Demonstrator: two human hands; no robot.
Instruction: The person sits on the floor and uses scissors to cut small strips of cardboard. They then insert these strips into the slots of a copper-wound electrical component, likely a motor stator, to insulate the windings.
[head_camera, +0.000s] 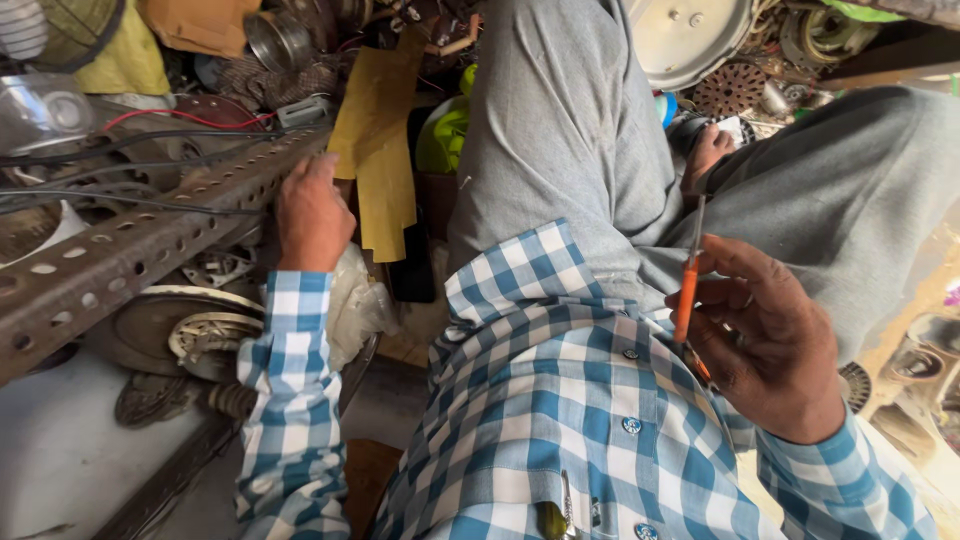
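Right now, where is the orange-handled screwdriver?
In the head view, right of centre: the orange-handled screwdriver is gripped in the right hand, tip up, above the checked shirt and beside the grey trouser leg.

Rusty perforated metal rail (130, 250); glossy orange plastic screwdriver handle (686, 295); checked cloth.

Pale bench (60, 460): round metal disc (150, 325), coiled motor parts (215, 340).

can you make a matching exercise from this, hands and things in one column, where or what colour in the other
Column one:
1. left hand
2. right hand
3. screwdriver
4. yellow sheet

Column two:
a. orange handle
b. hangs beside the grey trouser leg
c. reaches to the perforated metal bar
d. holds a slim tool

Pairs: 1-c, 2-d, 3-a, 4-b
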